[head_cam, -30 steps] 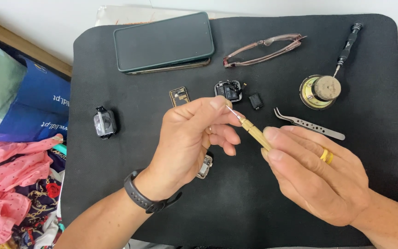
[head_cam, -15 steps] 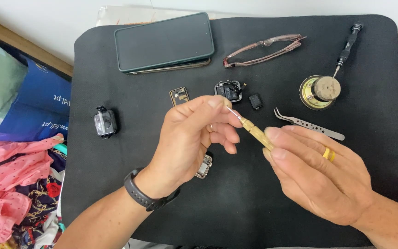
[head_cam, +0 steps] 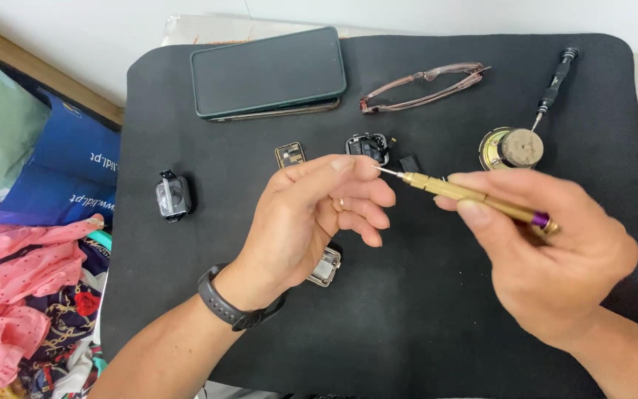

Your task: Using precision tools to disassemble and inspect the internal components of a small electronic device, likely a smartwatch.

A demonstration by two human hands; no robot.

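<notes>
Vs earlier frame: screwdriver (head_cam: 474, 196) has swung from a steep diagonal to nearly horizontal; right hand (head_cam: 555, 251) has slid out toward the purple butt end, more of the brass shaft shows now. Tweezers seen earlier on the mat are now hidden behind right hand. Left hand (head_cam: 315, 222) pose abt same.

Screwdriver: long axis runs left-right w/ slight downward tilt to the right. Thin steel tip points left, at left thumb/index tips, touching or just short of them, can't tell. Purple cap at right end, by right index knuckle.

Right hand is closed round the brass handle, thumb under, fingers over. Left hand is curled, thumb & index pinched at the tip; whether sth tiny is pinched there can't tell. Black band on left wrist.

Both hands hover above the black mat (head_cam: 407, 347) on worktop. Silver watch case (head_cam: 325, 267) lies on mat under left hand, partly covered. Around: phone (head_cam: 267, 72) top, glasses (head_cam: 424, 85), black screwdriver (head_cam: 554, 85) top right w/ tip at round speaker (head_cam: 512, 148), small board (head_cam: 289, 154), black module (head_cam: 367, 146), watch body (head_cam: 172, 196) at left.
</notes>
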